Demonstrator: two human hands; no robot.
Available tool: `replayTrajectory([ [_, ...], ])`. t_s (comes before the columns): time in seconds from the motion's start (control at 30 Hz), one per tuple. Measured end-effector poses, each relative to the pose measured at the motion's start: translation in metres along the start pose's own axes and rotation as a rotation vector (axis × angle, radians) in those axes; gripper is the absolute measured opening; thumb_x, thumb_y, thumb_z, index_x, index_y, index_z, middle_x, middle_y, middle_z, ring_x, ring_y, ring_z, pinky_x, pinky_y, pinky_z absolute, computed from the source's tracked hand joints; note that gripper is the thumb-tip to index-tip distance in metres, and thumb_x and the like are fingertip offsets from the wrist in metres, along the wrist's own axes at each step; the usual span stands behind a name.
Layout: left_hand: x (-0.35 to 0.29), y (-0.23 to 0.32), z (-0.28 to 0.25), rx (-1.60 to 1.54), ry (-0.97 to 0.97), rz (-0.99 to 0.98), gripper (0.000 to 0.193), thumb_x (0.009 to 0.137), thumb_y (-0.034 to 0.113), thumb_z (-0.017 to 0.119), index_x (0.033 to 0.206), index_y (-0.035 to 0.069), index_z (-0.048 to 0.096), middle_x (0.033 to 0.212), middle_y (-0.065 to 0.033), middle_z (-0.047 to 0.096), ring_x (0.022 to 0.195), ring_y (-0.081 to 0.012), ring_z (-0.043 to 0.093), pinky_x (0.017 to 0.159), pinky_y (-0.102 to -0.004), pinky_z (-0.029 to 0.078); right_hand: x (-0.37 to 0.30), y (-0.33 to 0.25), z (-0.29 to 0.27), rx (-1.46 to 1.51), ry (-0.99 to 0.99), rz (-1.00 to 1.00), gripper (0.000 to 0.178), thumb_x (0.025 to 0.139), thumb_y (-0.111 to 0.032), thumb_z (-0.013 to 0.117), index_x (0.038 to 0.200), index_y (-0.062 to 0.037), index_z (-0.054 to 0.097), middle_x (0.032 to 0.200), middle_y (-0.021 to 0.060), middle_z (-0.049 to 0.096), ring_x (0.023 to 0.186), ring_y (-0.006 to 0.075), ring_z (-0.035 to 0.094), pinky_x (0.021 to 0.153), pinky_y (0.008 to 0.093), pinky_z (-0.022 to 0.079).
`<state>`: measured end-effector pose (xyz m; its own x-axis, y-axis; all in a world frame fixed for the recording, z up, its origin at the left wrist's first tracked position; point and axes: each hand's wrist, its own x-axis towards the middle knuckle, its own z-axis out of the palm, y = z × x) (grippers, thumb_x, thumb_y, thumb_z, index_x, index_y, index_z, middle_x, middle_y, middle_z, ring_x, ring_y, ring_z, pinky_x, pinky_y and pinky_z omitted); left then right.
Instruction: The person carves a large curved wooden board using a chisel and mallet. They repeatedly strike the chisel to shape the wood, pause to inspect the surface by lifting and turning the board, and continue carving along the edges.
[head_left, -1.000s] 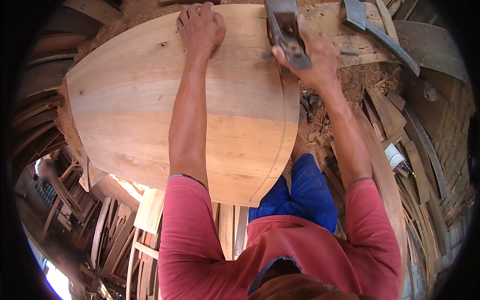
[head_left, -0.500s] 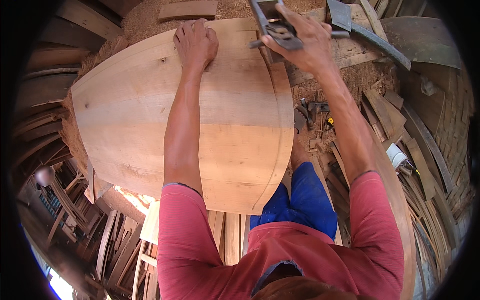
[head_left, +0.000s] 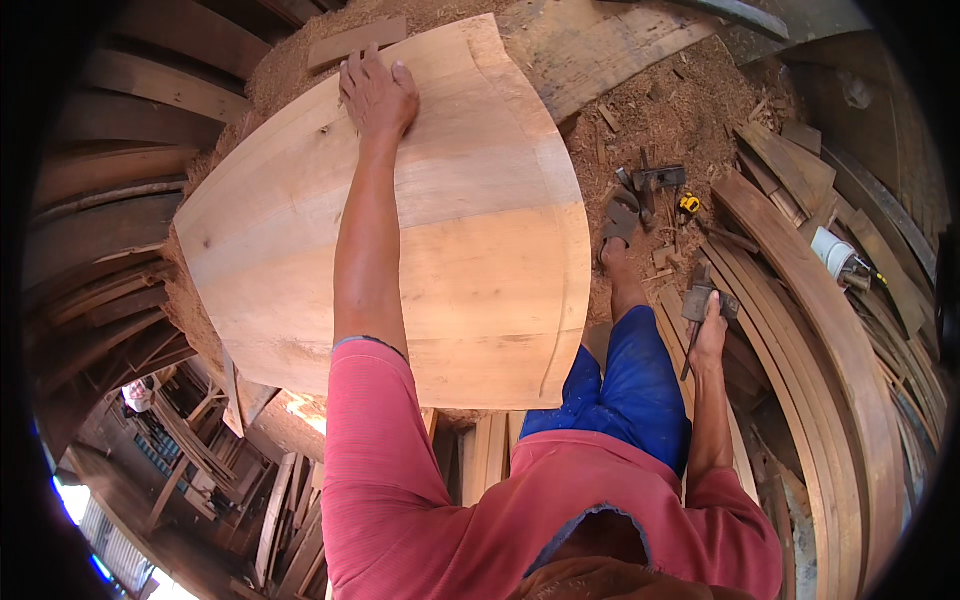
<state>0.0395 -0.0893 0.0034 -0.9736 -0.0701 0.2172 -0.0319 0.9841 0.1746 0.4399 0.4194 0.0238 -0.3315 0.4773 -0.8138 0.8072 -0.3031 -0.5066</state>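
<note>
A broad panel of joined pale boards [head_left: 480,260] with curved edges lies in front of me. My left hand [head_left: 380,98] rests on it near the far left edge, its fingers apart and their tips by the rim. Low at my right side, beside my thigh, my right hand [head_left: 711,335] is closed around a hand plane [head_left: 698,304], a dark block with a crosswise handle. The plane is well apart from the panel. A shallow line runs along the panel's right edge.
Shavings [head_left: 680,100] cover the ground. A second plane-like tool [head_left: 660,177] and a yellow tape measure [head_left: 689,204] lie near my sandalled foot [head_left: 620,218]. Long curved planks [head_left: 800,330] line the right side, beside a white container [head_left: 832,250]. Dark timbers [head_left: 130,120] stand at left.
My right hand has drawn the plane back from the panel's far right corner to beside my thigh. My left hand stays on the panel, its fingers more spread. The view has shifted.
</note>
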Motion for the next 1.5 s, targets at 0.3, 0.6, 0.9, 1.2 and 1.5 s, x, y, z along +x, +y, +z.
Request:
replayTrajectory([
  [0.3, -0.075, 0.006, -0.02, 0.102, -0.206, 0.012, 0.071, 0.102, 0.041, 0.044, 0.161, 0.003, 0.03, 0.165, -0.0319, 0.022, 0.154, -0.0491, 0.017, 0.126, -0.0567, 0.012, 0.068, 0.062, -0.049, -0.58, -0.151, -0.175, 0.065, 0.104, -0.051, 0.054, 0.103, 0.0128, 0.065, 0.093, 0.0213, 0.069, 0.093, 0.0346, 0.066, 0.086, 0.0452, 0.049],
  [0.6, -0.18, 0.06, -0.04, 0.107, -0.256, -0.022, 0.081, 0.101, 0.045, 0.043, 0.16, -0.006, 0.022, 0.163, -0.0395, 0.017, 0.153, -0.0541, 0.013, 0.126, -0.058, 0.008, 0.171, 0.055, -0.066, -1.182, -0.252, -0.152, 0.066, 0.102, -0.051, 0.051, 0.145, 0.0, 0.055, 0.139, 0.0287, 0.061, 0.131, 0.0446, 0.056, 0.109, 0.0517, 0.045],
  [0.9, -0.186, 0.166, -0.054, 0.145, -0.427, 0.473, 0.079, 0.105, 0.047, 0.036, 0.162, -0.004, 0.02, 0.165, -0.0401, 0.007, 0.153, -0.0562, 0.007, 0.123, -0.0619, 0.007, 0.27, 0.069, -0.09, -1.219, -0.203, 0.094, 0.067, 0.103, -0.052, 0.05, 0.149, -0.0021, 0.052, 0.147, 0.0239, 0.056, 0.137, 0.0406, 0.053, 0.114, 0.0515, 0.042],
  [1.2, -0.182, 0.167, -0.048, 0.061, -0.459, 0.448, 0.079, 0.101, 0.039, 0.038, 0.161, -0.008, 0.02, 0.166, -0.0396, 0.006, 0.154, -0.0558, 0.004, 0.124, -0.0615, 0.005, 0.361, 0.141, -0.098, -1.219, -0.282, 0.141, 0.079, 0.104, -0.059, 0.046, 0.161, -0.006, 0.034, 0.161, 0.0224, 0.041, 0.147, 0.0413, 0.042, 0.121, 0.0516, 0.035],
  [1.5, -0.18, 0.17, -0.046, 0.073, -0.483, 0.465, 0.079, 0.101, 0.037, 0.036, 0.159, -0.013, 0.017, 0.165, -0.0406, 0.004, 0.155, -0.0551, 0.004, 0.124, -0.0601, 0.005, 0.399, 0.207, -0.091, -1.24, -0.306, 0.046, 0.077, 0.103, -0.061, 0.047, 0.157, -0.0074, 0.043, 0.155, 0.0237, 0.048, 0.144, 0.0428, 0.044, 0.119, 0.0497, 0.036],
])
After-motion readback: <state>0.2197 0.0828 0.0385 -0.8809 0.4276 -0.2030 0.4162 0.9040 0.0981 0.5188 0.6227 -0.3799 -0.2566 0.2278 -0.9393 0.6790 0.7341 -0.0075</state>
